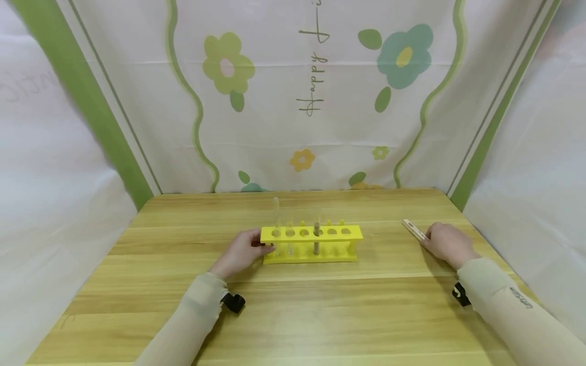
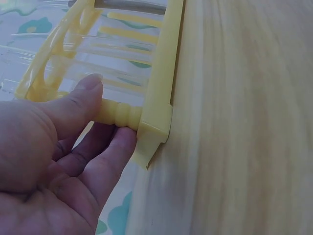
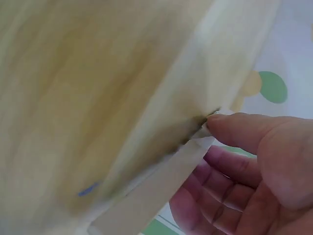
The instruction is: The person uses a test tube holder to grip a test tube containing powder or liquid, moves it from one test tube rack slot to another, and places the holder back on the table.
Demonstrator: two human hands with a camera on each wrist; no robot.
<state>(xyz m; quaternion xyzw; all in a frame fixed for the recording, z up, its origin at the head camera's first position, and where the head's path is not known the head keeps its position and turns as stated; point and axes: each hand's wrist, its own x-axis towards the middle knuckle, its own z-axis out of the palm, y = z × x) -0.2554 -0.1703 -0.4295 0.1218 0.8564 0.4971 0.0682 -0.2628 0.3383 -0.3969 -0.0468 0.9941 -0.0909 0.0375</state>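
Note:
A yellow test tube rack (image 1: 311, 235) stands upright on the wooden table. My left hand (image 1: 241, 253) pinches the post (image 2: 117, 112) at the rack's left end, thumb on one side and fingers behind. A tall clear test tube (image 1: 276, 216) rises from the leftmost hole, with a shorter clear test tube (image 1: 290, 244) beside it. Farther right in the rack is a test tube with grey-brown contents (image 1: 316, 243). Off to the right, my right hand (image 1: 448, 244) grips one end of a pale wooden test tube clamp (image 1: 414, 230), whose other end points toward the back left.
The wooden table (image 1: 293, 315) extends around the rack and both hands. White fabric with flower prints (image 1: 302, 127) hangs behind the table's far edge and along both sides. In the right wrist view a small blue mark (image 3: 88, 189) shows near the clamp.

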